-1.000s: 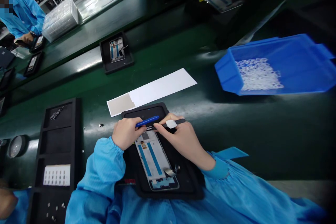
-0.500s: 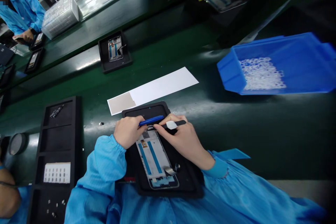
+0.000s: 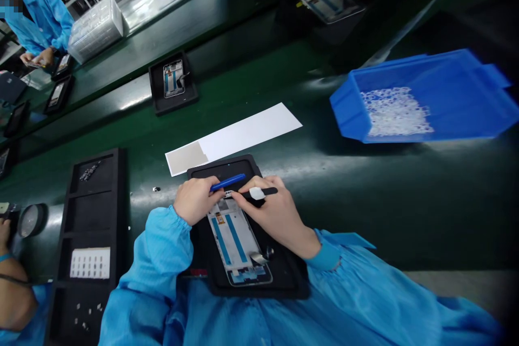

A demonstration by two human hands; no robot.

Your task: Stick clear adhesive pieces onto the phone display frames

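Note:
A phone frame [image 3: 239, 243] with two blue strips lies in a black tray [image 3: 290, 278] right before me. My left hand [image 3: 196, 199] is closed around a blue pen-like tool [image 3: 227, 182] at the frame's upper end. Opposite it, my right hand [image 3: 275, 211] pinches dark tweezers [image 3: 269, 191] with a white wrap on them. Their tips meet the top edge of the frame, close to my left fingers; any small part there is too fine to make out. A loose flex part with a round dark end [image 3: 269, 252] sticks out at the frame's lower right.
Beyond the tray lies a white paper strip [image 3: 251, 127]. A blue bin [image 3: 450, 102] of small white rings stands at right. On the left is a compartmented black tray [image 3: 118, 211] with small parts. Another phone tray [image 3: 190, 92] sits farther back. Co-workers' arms show at left.
The whole view has shifted slightly. Both hands stay at the top of the phone frame, holding the same tools, with hardly any movement against it.

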